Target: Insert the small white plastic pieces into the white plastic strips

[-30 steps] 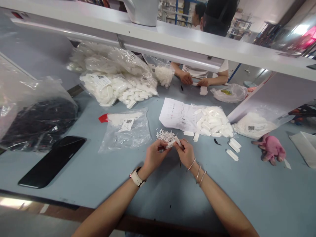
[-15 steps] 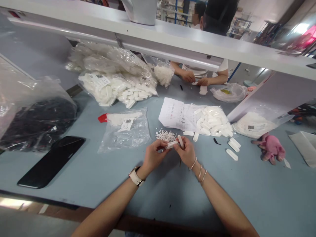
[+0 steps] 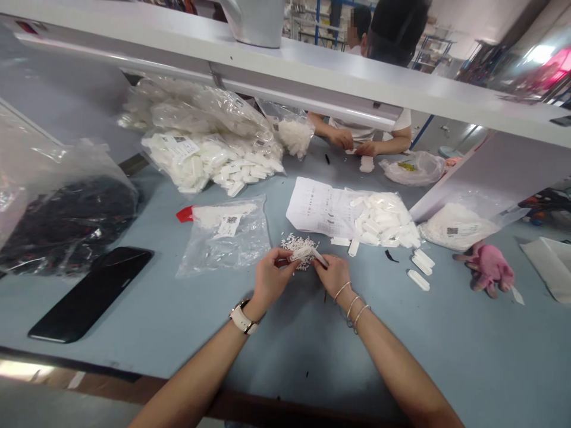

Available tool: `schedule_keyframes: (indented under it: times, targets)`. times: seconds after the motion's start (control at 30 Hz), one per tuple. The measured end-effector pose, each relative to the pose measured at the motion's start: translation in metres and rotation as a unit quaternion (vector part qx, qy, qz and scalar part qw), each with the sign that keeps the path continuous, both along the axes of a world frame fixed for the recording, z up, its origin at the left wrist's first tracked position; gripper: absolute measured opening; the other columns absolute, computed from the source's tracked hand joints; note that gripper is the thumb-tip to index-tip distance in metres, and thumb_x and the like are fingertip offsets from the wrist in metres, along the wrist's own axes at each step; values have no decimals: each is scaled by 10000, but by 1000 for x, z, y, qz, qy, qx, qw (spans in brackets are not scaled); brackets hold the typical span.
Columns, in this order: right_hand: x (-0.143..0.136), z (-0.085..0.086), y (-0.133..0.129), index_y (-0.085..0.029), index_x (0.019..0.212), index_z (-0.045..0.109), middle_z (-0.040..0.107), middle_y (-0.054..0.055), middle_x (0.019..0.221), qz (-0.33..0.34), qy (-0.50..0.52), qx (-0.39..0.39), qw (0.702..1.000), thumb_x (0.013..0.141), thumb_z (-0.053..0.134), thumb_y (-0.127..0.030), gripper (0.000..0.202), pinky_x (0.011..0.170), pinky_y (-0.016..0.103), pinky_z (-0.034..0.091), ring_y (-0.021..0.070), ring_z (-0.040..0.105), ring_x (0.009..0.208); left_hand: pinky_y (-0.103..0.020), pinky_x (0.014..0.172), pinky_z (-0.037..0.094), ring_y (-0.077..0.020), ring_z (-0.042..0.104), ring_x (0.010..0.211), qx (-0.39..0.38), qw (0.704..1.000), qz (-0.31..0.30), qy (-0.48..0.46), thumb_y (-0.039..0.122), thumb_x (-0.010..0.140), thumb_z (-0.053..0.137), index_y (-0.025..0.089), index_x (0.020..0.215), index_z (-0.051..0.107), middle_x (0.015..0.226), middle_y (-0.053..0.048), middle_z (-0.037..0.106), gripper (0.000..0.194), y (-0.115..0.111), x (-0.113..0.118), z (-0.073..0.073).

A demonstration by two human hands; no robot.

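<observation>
Left hand has a slim white plastic piece pinched between thumb and fingertips, so it pokes out from the fingers toward the right hand. Right hand is gripping a white stick-like part, tilted, its upper end right up by the far end of the left hand's piece. Honestly can't tell if the two are actually touching, too small to make out.

Both parts sit over the near side of a loose pile of tiny white bits on the blue-grey table, so the pile is just past the fingertips, kinda between the hands. A couple of white strips lie a bit beyond the right hand, next to a bag of white pieces and a printed sheet. More loose white parts are further out to the right, then a pink cloth thing. Over on the left there's a clear bag with a label, near the left hand, and a black flat slab, phone-looking, well apart from it.
</observation>
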State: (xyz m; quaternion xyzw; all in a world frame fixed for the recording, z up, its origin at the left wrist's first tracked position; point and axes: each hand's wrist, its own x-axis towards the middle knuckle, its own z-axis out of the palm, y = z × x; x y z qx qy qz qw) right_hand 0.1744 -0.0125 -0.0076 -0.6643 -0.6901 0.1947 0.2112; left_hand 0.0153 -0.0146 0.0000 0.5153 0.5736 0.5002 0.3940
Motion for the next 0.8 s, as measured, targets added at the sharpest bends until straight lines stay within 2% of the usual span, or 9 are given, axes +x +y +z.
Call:
schedule_keyframes:
  times: [0.17,0.43,0.57,0.67,0.8]
  targets:
    - [-4,4,-1,-192,807,703,695,55,788,-7,-53,-23,998,849,573,-394,245,604,251,345,176,606,702,-318,674,568,-179,651,688,15,1000,13,12,338,615,691,163,745,611,741,-31,656,234,2,-1,-3]
    - [-5,1,-1,-213,869,712,706,48,827,10,-39,-15,999,871,539,-309,198,639,247,380,174,622,731,-337,719,566,-189,654,746,16,1000,17,11,352,603,686,165,753,602,821,-51,666,254,3,-5,1]
    - [-2,-5,-1,-173,890,699,707,62,834,-32,44,29,998,854,541,-272,190,672,260,408,185,620,747,-323,679,568,-181,655,702,1,1000,14,19,355,596,689,166,748,597,782,-38,665,258,3,-4,3]
    - [1,-6,-1,-165,894,687,701,44,792,-74,142,69,985,848,535,-327,227,657,263,427,175,604,702,-306,624,562,-175,652,650,-17,1000,-8,16,350,595,691,164,749,588,736,-27,660,262,3,-3,1]
    - [2,-5,-3,-172,867,683,689,28,740,-50,215,98,970,830,534,-364,246,638,274,442,173,588,657,-302,610,559,-166,643,608,-10,999,-41,20,336,603,699,169,745,579,694,-17,650,250,3,-1,-5]
